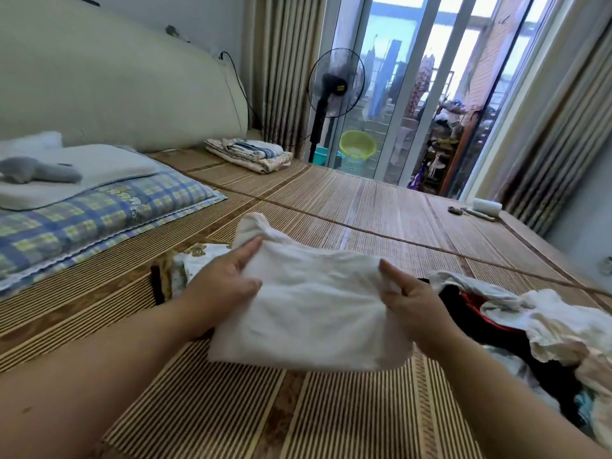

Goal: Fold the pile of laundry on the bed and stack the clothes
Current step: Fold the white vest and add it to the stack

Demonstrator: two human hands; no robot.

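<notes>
Both forearms reach in from the bottom edge over the striped bamboo mat [364, 412] that covers the bed. Between them a white garment [314, 313], partly folded, is held just above the mat, its lower edge hanging close to the surface. The left hand [225, 279] grasps its left side, thumb laid on top and fingers tucked under the cloth. The right hand [410, 299] pinches the right side in the same way, thumb on top, with the other fingers hidden beneath.

Just to the right, partly behind the right wrist, lies the unfolded laundry pile [536, 329]: white, black and red pieces tangled together, running off the frame's right edge. The held garment covers part of a bear-print cloth [195, 260] lying on the mat beside the left hand.

Farther left sits a blue-and-yellow checked pillow [99, 213] with a white pillow [86, 173] on top, and a grey plush toy [39, 170] rests on that. Behind them rises a cream padded headboard [116, 87].

Across the mat, near the far corner, is a stack of folded bedding [251, 154]. On the far right edge of the mat lies a white roll [486, 207] beside some small dark items too small to make out.

Beyond the bed stand a black pedestal fan [334, 84] and a yellow basket [357, 147], in front of glass sliding doors [414, 94] flanked by striped curtains [281, 61].
</notes>
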